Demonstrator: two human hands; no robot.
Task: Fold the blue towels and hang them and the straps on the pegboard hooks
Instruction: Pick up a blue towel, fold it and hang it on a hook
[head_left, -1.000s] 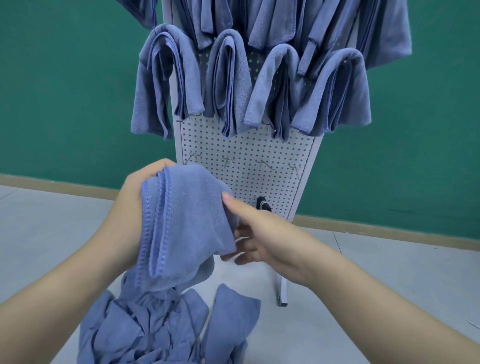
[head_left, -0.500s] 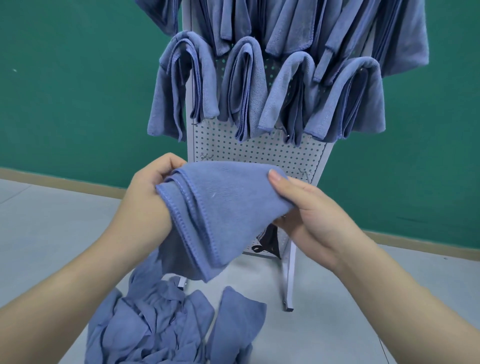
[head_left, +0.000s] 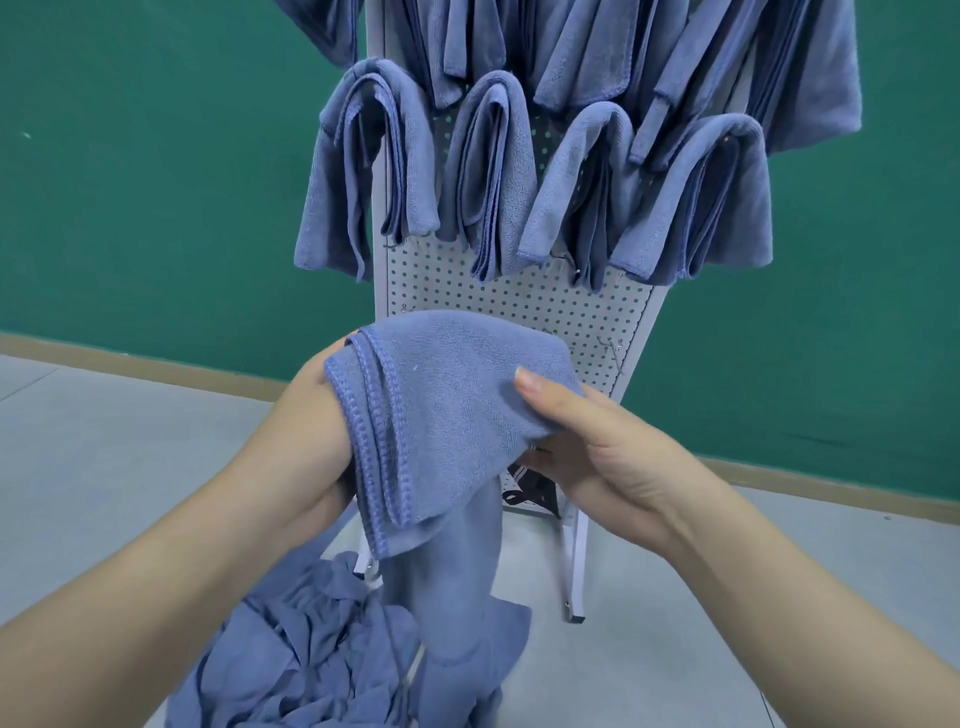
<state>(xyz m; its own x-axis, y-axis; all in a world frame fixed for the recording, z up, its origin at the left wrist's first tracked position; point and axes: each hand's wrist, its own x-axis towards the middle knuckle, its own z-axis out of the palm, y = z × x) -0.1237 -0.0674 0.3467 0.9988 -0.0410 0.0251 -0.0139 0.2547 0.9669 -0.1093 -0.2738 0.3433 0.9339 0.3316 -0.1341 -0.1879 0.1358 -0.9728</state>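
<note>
Head view is filled mostly by the white pegboard (head_left: 519, 306), which stands on the grey floor (head_left: 753, 597) before a green wall (head_left: 156, 182). Its upper rows are already hung with folded blue towels (head_left: 483, 171), so the task is judged well advanced, though not finished. Compared with half a second ago, the board appears nearer and higher in the frame, and a bare strip of perforated panel is now seen above the hands.

Below, a heap of unfolded towels (head_left: 311, 649) lies at the bottom of the view; whether it rests on the floor or on something else cannot be told.

The towel in hand (head_left: 447, 415) is held between board and camera, level with the free lower row. A second ago it was bunched upright against the left palm; now it is spread wider into a doubled layer, with its stitched hems lined up on the left side and a loose tail hanging toward the heap. The fold is therefore judged nearly squared, and hanging is likely next.

The left hand (head_left: 311, 415) is gripped around the hemmed edge from behind, its fingers hidden by cloth. The right hand (head_left: 587, 447) is pinched on the opposite edge, thumb on top.

A small wire hook (head_left: 610, 351) is seen free just beyond the right thumb. A dark strap (head_left: 530, 486) hangs low on the board, partly hidden.
</note>
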